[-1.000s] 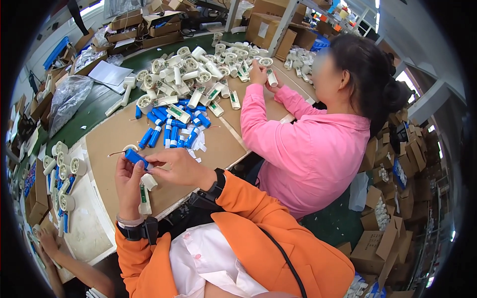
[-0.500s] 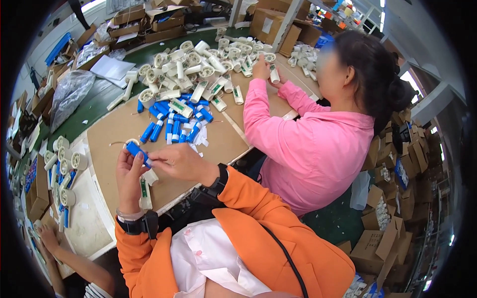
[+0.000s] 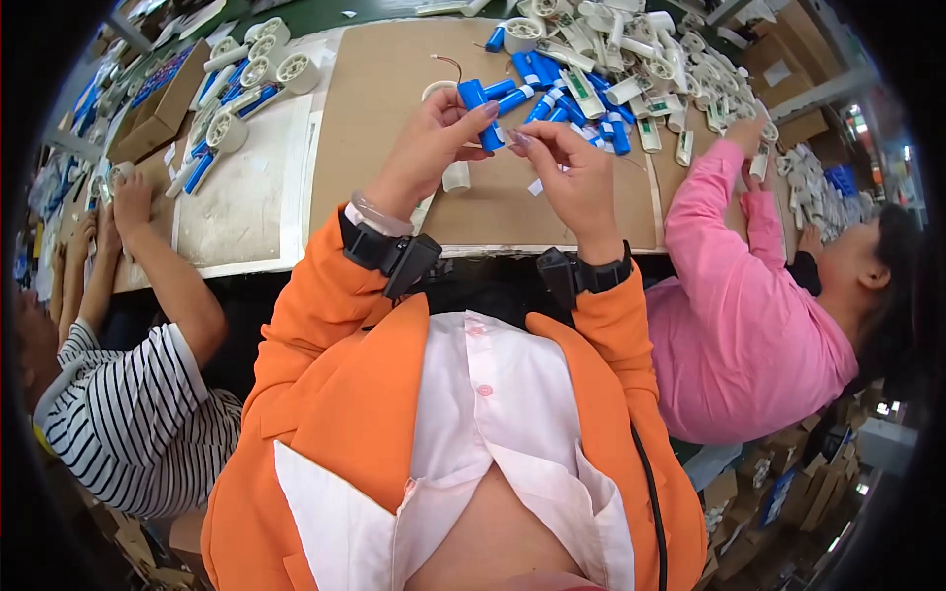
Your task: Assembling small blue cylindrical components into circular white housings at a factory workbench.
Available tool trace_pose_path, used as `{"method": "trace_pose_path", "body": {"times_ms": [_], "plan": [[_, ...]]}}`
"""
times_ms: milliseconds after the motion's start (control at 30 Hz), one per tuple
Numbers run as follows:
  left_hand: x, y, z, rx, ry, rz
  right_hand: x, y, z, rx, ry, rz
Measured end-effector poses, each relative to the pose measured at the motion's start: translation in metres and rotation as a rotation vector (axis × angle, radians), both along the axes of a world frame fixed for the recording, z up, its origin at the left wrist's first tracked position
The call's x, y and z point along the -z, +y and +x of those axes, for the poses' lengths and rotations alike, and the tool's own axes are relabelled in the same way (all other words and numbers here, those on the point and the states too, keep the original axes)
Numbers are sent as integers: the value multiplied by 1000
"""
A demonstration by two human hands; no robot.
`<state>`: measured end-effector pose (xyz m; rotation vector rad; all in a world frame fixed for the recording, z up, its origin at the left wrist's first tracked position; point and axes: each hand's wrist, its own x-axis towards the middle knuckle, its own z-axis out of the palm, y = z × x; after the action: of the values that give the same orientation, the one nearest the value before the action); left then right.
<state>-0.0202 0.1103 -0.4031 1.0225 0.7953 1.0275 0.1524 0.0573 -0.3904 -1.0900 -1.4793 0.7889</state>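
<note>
My left hand (image 3: 419,153) is closed round a blue cylindrical battery pack (image 3: 481,113), which stands tilted with a thin wire (image 3: 448,61) curling from its upper end. Thumb and forefinger of my right hand (image 3: 574,182) are pinched together at the pack's lower end. A small white piece (image 3: 508,138) shows at those fingertips; whether it is a label or a tab I cannot tell. Beneath my hands, partly hidden, lies a white plastic housing (image 3: 455,177). Just beyond them is a pile of blue battery packs (image 3: 552,98) with white ends.
White housings (image 3: 631,44) are heaped at the far right. More housings with blue packs (image 3: 225,133) lie on the left, beside a cardboard box (image 3: 158,118). A co-worker in pink (image 3: 739,325) works at right, another in stripes (image 3: 148,414) at left. Brown board (image 3: 365,118) covers the table.
The whole view has swung, so the table now lies straight ahead and the striped co-worker shows more. My left hand still holds the battery pack; my right fingers remain at its end.
</note>
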Motion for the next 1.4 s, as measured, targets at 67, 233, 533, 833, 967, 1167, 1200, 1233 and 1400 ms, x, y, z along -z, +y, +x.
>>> {"method": "trace_pose_path", "body": {"times_ms": [67, 233, 533, 833, 967, 1167, 1200, 1233, 1400], "plan": [[2, 0, 0, -9, -1, -11, -7, -3, -2, 35, -214, 76], [0, -1, 3, -21, -26, 5, 2, 1, -2, 69, -422, 256], [2, -1, 5, -53, 43, 80, 3, 3, -3, 102, -570, 356], [1, -3, -1, 59, 87, 163, 10, 9, 4, 174, -530, 356], [4, 1, -7, 179, -3, 180, 9, 10, 20, 256, -525, 292], [8, 5, -14, 230, -154, 14, -3, 2, 54, 131, -775, 263], [8, 4, -13, 242, -171, -27, -4, 2, 54, 128, -773, 265], [7, 4, -13, 253, -188, -68, -5, 2, 54, 60, -702, 245], [4, -6, -10, 421, -298, -101, -4, 6, 46, -171, -422, 178]]}}
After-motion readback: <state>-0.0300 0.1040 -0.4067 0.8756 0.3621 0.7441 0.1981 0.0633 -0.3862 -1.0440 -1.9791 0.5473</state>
